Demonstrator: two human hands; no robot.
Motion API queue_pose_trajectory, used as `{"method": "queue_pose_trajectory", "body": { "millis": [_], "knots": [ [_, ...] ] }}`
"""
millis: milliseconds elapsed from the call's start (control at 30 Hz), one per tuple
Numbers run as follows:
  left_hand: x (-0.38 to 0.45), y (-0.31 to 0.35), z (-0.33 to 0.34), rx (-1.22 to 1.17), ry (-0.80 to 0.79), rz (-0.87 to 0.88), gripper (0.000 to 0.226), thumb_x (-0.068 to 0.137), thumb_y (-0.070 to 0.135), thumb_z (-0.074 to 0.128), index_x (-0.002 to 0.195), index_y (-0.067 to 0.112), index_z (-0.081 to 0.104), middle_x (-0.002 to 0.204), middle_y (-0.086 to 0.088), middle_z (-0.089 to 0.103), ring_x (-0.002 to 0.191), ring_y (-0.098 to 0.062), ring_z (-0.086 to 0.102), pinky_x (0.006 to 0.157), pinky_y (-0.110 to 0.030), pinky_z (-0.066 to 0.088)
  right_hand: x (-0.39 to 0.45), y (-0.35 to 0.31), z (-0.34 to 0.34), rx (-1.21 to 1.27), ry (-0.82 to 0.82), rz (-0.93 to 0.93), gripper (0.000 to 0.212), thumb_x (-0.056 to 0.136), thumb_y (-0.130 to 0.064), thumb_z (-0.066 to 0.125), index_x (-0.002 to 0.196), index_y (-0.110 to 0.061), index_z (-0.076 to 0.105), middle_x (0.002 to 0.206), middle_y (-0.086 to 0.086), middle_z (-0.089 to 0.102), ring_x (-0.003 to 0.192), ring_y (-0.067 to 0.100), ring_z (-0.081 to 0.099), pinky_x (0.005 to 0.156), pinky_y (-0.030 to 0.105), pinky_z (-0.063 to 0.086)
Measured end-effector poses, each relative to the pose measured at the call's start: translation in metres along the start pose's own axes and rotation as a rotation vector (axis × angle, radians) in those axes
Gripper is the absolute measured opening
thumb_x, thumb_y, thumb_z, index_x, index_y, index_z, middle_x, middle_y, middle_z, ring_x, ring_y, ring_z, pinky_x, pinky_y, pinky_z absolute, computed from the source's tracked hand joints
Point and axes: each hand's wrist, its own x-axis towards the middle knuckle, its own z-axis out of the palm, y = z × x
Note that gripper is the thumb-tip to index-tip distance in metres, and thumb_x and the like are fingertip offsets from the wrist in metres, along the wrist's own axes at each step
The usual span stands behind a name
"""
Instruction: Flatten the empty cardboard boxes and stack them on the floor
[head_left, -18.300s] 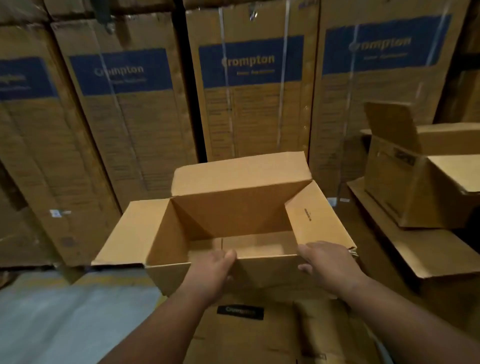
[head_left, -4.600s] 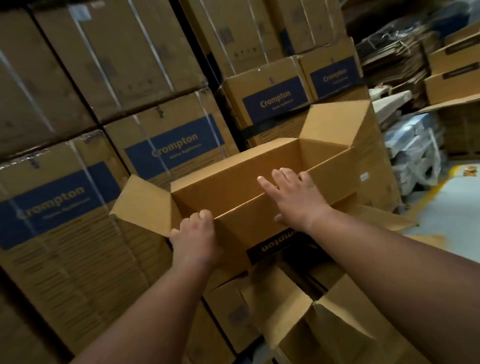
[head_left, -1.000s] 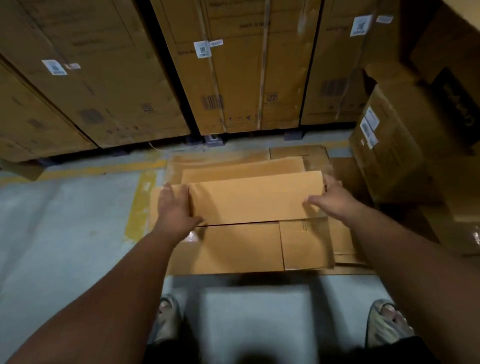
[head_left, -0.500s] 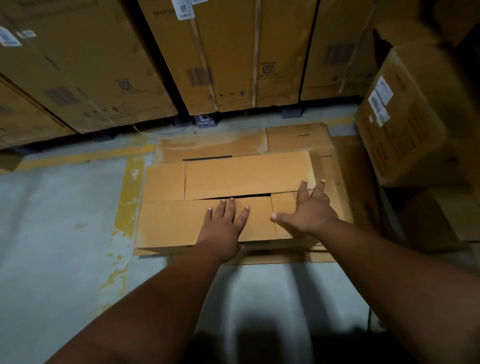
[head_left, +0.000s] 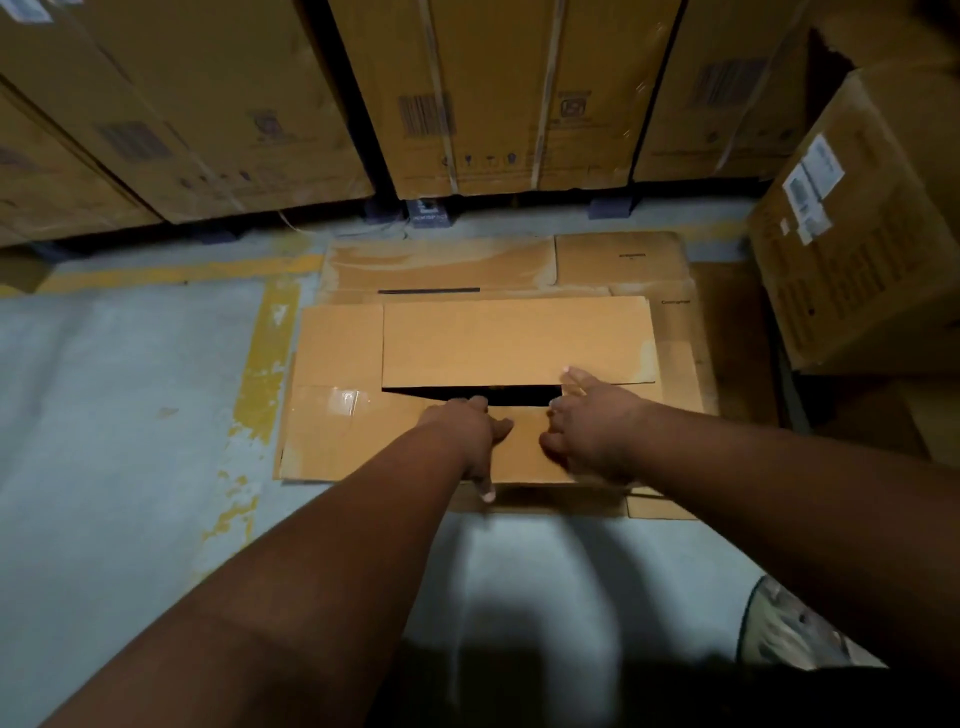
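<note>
So the flattened box (head_left: 467, 374) is lying on top of a stack of flattened cardboard (head_left: 623, 260) on the grey concrete floor (head_left: 130, 389), right next to a worn yellow painted line (head_left: 267, 358). Its top flap (head_left: 514, 340) isn't fully down: there's a dark gap along its near edge, so it's lifted a bit off the panel below. Both hands are down on the near panel, close together. The left hand (head_left: 467, 431) is palm down with the fingers reaching toward that gap; it looks flat on the cardboard with the thumb pointing back toward the near edge, not curled around anything. The right hand (head_left: 592, 421) is palm down too, fingers stretched forward so the tips touch the near edge of the raised flap, pressing rather than grabbing. It's a bit motion-blurred, so I can't make out each finger. There's a shiny strip of clear tape (head_left: 343, 402) on the left part of the near panel. Behind the stack is a row of big strapped cartons (head_left: 493, 93) with barcodes, and on the right a tilted carton (head_left: 852, 234) with white labels. Bottom right, a bit of patterned fabric (head_left: 784, 634) peeks in.
</note>
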Motion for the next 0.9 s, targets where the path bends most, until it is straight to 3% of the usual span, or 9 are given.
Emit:
{"method": "queue_pose_trajectory", "body": {
  "millis": [133, 233, 333, 467, 567, 667, 733, 800, 900],
  "knots": [
    [-0.005, -0.003, 0.002, -0.020, 0.026, -0.044, 0.141, 0.067, 0.075, 0.091, 0.169, 0.055, -0.004, 0.176, -0.015, 0.018, 0.162, -0.044, 0.014, 0.123, -0.073, 0.023, -0.006, 0.006, -0.029, -0.262, -0.115, 0.036, 0.054, 0.091, -0.031, 0.085, 0.142, -0.028, 0.066, 0.149, 0.004, 0.063, 0.152, 0.031, 0.043, 0.133, 0.066, 0.007],
    [-0.012, 0.001, -0.003, 0.018, 0.037, -0.077, 0.146, 0.065, 0.078, 0.090, 0.168, 0.055, -0.010, 0.175, -0.016, 0.019, 0.162, -0.045, 0.014, 0.122, -0.080, 0.015, -0.012, 0.006, -0.039, -0.323, -0.096, 0.054, 0.029, 0.094, -0.033, 0.083, 0.121, -0.024, 0.076, 0.131, 0.005, 0.072, 0.132, 0.030, 0.055, 0.123, 0.052, 0.034],
    [-0.023, 0.009, -0.004, 0.061, 0.129, -0.105, 0.152, 0.062, 0.080, 0.090, 0.167, 0.053, -0.017, 0.172, -0.017, 0.021, 0.159, -0.045, 0.016, 0.121, -0.081, 0.014, -0.044, 0.009, -0.037, -0.330, -0.036, 0.070, 0.017, 0.096, -0.031, 0.081, 0.110, -0.022, 0.078, 0.112, 0.001, 0.074, 0.101, 0.025, 0.057, 0.091, 0.040, 0.039],
    [-0.042, 0.007, 0.001, 0.095, 0.364, -0.128, 0.158, 0.062, 0.085, 0.085, 0.167, 0.044, -0.025, 0.168, -0.020, 0.025, 0.154, -0.046, 0.023, 0.122, -0.076, 0.021, -0.102, 0.030, -0.019, -0.260, 0.005, 0.214, 0.028, 0.091, -0.026, 0.086, 0.115, -0.016, 0.076, 0.106, 0.007, 0.072, 0.103, 0.029, 0.062, 0.104, 0.048, 0.046],
    [-0.058, 0.011, -0.001, 0.143, 0.480, -0.182, 0.158, 0.062, 0.086, 0.084, 0.171, 0.030, -0.017, 0.158, -0.020, 0.033, 0.144, -0.044, 0.034, 0.118, -0.072, 0.029, -0.145, 0.044, -0.009, 0.001, -0.016, 0.335, 0.037, 0.093, -0.048, 0.083, 0.119, -0.023, 0.077, 0.112, 0.002, 0.072, 0.107, 0.023, 0.064, 0.103, 0.046, 0.052],
    [-0.071, 0.018, -0.004, 0.208, 0.550, -0.211, 0.145, 0.065, 0.087, 0.081, 0.169, 0.020, 0.004, 0.145, -0.020, 0.039, 0.131, -0.041, 0.040, 0.112, -0.064, 0.034, -0.165, 0.058, -0.012, 0.274, -0.300, 0.349, 0.085, 0.075, -0.090, 0.072, 0.134, -0.029, 0.067, 0.126, -0.001, 0.069, 0.112, 0.022, 0.061, 0.091, 0.042, 0.052],
    [-0.078, 0.016, -0.007, 0.202, 0.581, -0.192, 0.127, 0.067, 0.082, 0.083, 0.158, 0.020, 0.019, 0.137, -0.017, 0.042, 0.122, -0.037, 0.043, 0.105, -0.058, 0.038, -0.166, 0.058, -0.015, 0.492, -0.545, 0.362, 0.118, 0.065, -0.105, 0.060, 0.157, -0.031, 0.052, 0.150, 0.000, 0.061, 0.134, 0.027, 0.056, 0.105, 0.047, 0.047],
    [-0.084, 0.012, -0.014, 0.154, 0.618, -0.130, 0.101, 0.074, 0.071, 0.085, 0.144, 0.021, 0.032, 0.130, -0.012, 0.050, 0.115, -0.033, 0.049, 0.098, -0.051, 0.044, -0.159, 0.050, -0.010, 0.530, -0.472, 0.359, 0.113, 0.072, -0.110, 0.038, 0.152, -0.032, 0.058, 0.146, 0.001, 0.063, 0.130, 0.028, 0.059, 0.105, 0.048, 0.049],
    [-0.098, 0.008, -0.031, -0.050, 0.568, -0.014, 0.057, 0.088, 0.050, 0.082, 0.129, 0.026, 0.051, 0.123, -0.004, 0.065, 0.110, -0.027, 0.060, 0.088, -0.043, 0.055, -0.140, 0.043, 0.004, 0.427, -0.144, 0.474, 0.091, 0.091, -0.097, 0.020, 0.113, -0.030, 0.077, 0.111, -0.001, 0.065, 0.094, 0.018, 0.062, 0.086, 0.040, 0.057]
  ]
}}
